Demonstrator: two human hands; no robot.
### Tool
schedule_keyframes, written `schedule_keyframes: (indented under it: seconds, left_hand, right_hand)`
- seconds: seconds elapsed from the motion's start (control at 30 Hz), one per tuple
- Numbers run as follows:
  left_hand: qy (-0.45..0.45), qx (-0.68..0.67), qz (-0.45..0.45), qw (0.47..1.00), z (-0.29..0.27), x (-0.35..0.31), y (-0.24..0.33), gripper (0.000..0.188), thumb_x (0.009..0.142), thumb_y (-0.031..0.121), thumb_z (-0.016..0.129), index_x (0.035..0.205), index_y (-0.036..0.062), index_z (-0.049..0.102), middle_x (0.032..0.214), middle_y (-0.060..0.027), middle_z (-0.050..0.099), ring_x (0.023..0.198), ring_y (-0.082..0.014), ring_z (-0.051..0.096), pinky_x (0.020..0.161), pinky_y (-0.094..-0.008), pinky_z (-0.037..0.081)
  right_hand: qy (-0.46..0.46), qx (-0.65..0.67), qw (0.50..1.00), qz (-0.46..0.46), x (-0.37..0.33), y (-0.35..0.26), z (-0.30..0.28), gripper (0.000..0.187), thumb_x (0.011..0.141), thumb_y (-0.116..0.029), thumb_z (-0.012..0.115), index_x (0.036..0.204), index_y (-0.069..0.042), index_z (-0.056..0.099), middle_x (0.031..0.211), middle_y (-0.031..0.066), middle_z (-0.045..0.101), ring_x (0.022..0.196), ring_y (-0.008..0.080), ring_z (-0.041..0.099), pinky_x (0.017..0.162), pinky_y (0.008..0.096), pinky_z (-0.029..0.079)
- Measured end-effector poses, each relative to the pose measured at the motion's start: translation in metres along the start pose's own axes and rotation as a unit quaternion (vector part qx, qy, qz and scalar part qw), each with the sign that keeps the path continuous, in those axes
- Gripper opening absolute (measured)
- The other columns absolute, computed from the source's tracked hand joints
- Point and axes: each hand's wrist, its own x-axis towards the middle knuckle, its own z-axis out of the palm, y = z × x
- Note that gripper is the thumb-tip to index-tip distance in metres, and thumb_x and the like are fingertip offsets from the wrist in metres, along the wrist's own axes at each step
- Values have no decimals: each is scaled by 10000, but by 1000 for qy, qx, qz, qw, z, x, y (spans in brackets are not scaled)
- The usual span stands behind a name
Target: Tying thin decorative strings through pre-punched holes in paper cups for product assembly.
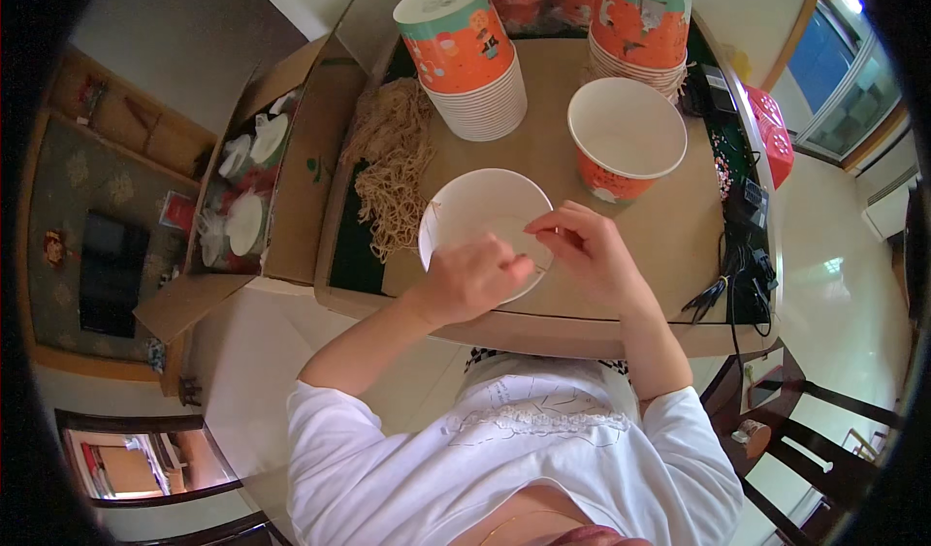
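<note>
A white-lined paper bucket (472, 194) stands near the table's front edge, its open mouth up. My left hand (473, 276) is closed like a fist over its near left side. At the bucket's right rim, my right hand (589, 245) pinches thumb and fingers together. What either hand grips is too small to make out. A thin bit of tan string (433, 210) shows at the bucket's left rim. Left of the bucket lies a tangled heap of tan strings (393, 173). Another open bucket (626, 139), orange outside, stands behind my right hand.
Upside-down stacks of orange-and-green buckets (456, 51) (640, 27) stand at the back. An open cardboard box (296, 192) with white-lidded items is at the left. Black cables (734, 276) lie along the right edge, near a red stool (769, 129).
</note>
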Motion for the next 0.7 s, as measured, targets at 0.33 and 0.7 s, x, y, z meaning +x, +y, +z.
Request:
schedule_keyframes:
  seconds: [0.33, 0.7]
  left_hand:
    - [23, 98, 208, 973, -6, -5, 1, 142, 653, 67, 715, 712, 150, 617, 721, 41, 421, 609, -86, 470, 427, -200, 379]
    - [-33, 149, 183, 971, -6, -2, -1, 115, 661, 99, 643, 658, 136, 534, 701, 28, 405, 620, -84, 471, 443, -208, 385]
  right_hand:
    - [-225, 19, 974, -33, 11, -13, -17, 169, 858, -42, 585, 1012, 8, 634, 765, 96, 653, 667, 167, 607, 647, 286, 485]
    - [-143, -2, 989, 43, 11, -8, -13, 199, 870, -4, 555, 1065, -10, 593, 773, 66, 616, 741, 83, 605, 646, 252, 473]
